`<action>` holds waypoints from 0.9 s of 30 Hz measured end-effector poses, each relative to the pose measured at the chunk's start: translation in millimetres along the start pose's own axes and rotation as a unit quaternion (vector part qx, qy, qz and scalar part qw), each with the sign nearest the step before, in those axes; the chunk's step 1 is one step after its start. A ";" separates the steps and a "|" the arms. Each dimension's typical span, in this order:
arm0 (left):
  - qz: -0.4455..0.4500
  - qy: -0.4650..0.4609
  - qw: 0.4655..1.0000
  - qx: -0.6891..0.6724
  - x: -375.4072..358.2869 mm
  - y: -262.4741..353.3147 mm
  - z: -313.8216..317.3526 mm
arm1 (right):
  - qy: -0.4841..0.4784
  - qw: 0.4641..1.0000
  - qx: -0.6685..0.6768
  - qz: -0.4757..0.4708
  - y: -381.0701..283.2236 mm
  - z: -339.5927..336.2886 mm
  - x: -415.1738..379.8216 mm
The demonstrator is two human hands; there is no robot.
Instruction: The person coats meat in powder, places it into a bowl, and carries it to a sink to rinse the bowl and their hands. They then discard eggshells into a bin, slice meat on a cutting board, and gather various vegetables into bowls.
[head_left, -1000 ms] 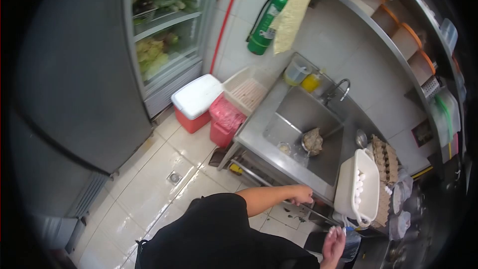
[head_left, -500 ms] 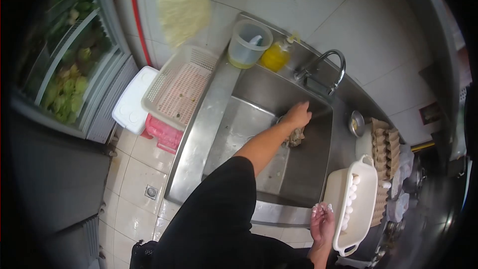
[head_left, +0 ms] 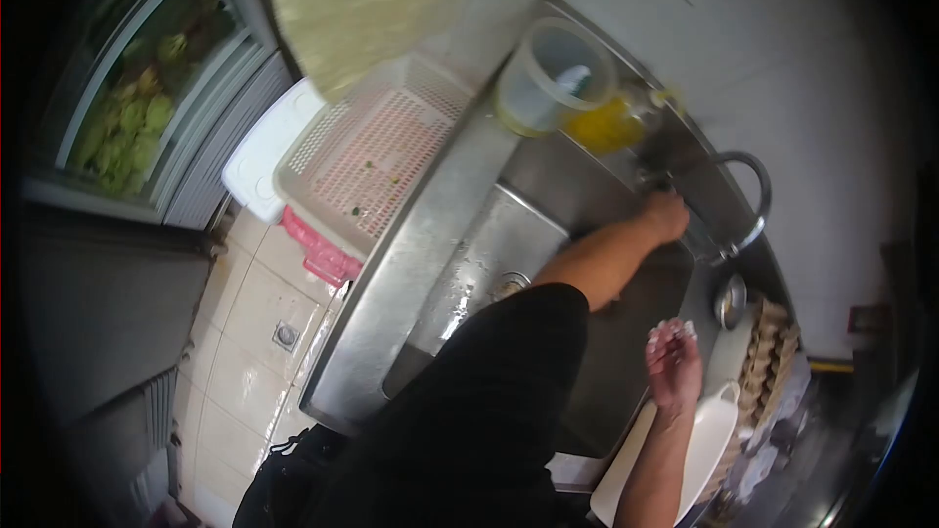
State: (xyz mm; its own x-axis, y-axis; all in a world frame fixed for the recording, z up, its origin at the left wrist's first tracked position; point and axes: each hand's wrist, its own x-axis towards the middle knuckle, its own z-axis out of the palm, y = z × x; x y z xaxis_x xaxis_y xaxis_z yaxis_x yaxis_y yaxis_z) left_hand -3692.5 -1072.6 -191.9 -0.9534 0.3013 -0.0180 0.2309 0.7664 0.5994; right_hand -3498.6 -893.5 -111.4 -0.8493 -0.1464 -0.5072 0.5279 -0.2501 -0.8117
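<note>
My left hand (head_left: 668, 215) reaches over the sink (head_left: 587, 171) to the base of the tap (head_left: 758, 186). Its fingers are curled at the tap handle, which the hand mostly covers. My right hand (head_left: 675, 357) is held up above the sink's right side, palm turned up. White residue coats its half-bent, parted fingertips, and nothing is held in it. Below my right forearm lies the cream oval dish (head_left: 719, 425); the arm hides much of it. A drain (head_left: 511, 286) shows in the sink floor beside my left sleeve.
A clear bucket (head_left: 533, 88) and a bottle of yellow liquid (head_left: 606, 127) stand behind the sink. Egg trays (head_left: 768, 352) and a small metal bowl (head_left: 730, 301) are at the right. A perforated basket (head_left: 303, 161) sits left; yellowish material (head_left: 362, 10) hangs above it.
My left hand has moved from a brownish clump inside the sink up to the tap. My right hand has risen from beside the dish to above the sink. The view has shifted.
</note>
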 end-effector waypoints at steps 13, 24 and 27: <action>-0.057 0.203 0.963 -0.165 -10.5 2.7 81.8 | -0.032 0.997 0.067 -0.026 -20.5 30.6 113.8; -0.135 0.035 0.427 -0.893 -98.0 48.4 37.6 | -0.048 0.997 0.027 -0.050 -17.8 26.3 114.5; -0.099 0.033 0.486 -0.868 -94.3 49.9 31.5 | -0.051 0.996 -0.036 -0.067 -13.2 24.2 114.2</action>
State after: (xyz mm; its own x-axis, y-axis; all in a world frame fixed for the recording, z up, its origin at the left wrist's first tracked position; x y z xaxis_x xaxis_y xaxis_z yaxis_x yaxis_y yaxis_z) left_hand -3585.0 -1044.9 -185.5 -0.9412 0.2556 -0.2208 -0.3228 -0.8731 0.3654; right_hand -3602.7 -930.1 -151.6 -0.9070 -0.2129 -0.3633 0.4050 -0.2053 -0.8910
